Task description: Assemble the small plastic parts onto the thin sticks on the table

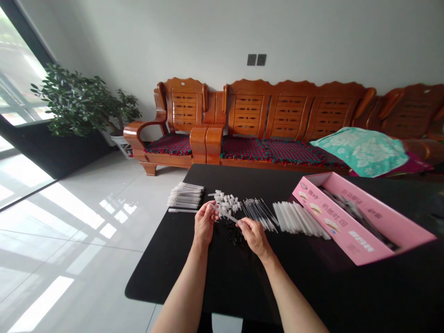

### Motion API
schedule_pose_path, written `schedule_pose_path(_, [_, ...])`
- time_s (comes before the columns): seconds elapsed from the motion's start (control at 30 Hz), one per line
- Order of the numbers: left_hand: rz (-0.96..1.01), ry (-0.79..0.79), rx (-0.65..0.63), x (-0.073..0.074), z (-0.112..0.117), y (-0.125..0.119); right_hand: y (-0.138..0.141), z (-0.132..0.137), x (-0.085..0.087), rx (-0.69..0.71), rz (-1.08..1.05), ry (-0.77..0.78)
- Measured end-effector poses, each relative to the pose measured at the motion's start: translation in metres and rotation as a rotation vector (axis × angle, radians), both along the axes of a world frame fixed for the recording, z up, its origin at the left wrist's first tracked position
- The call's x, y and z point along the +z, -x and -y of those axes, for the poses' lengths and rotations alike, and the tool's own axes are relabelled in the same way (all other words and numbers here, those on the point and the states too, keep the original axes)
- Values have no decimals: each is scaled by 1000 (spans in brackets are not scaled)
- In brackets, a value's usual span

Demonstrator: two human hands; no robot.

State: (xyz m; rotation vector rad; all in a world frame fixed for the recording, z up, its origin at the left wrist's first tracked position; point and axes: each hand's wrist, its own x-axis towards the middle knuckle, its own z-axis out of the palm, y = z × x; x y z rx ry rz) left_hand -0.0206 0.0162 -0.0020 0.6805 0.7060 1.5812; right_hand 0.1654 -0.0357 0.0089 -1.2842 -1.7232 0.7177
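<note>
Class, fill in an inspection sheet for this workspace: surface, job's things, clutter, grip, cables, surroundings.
Surface: black table, rounded near corner.
Job's things: pale sticks, small white pieces, small black pieces, thin dark rods and thicker pale tubes, grouped by kind.
Clutter: open pink box at right; dark contents unclear.
Grip: left hand and right hand both hold one slender pale piece.
Cables: nothing seen.
Surroundings: wooden seating, teal cloth, potted plant, wall plates.

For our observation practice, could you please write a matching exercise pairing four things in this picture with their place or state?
1. Pink box
2. Dark rods
3. Small white pieces
4. Left hand and right hand

A. Holding one pale stick
B. Just left of dark rods
C. Right of thick tubes
D. Just left of thick tubes

Pairs: 1-C, 2-D, 3-B, 4-A
</note>
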Motion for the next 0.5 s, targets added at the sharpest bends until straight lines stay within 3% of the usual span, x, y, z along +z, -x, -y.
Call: schedule_pose_path(0.5, [-18,82,109,-2,-2,-2,2,-2,-2,41,-257,127])
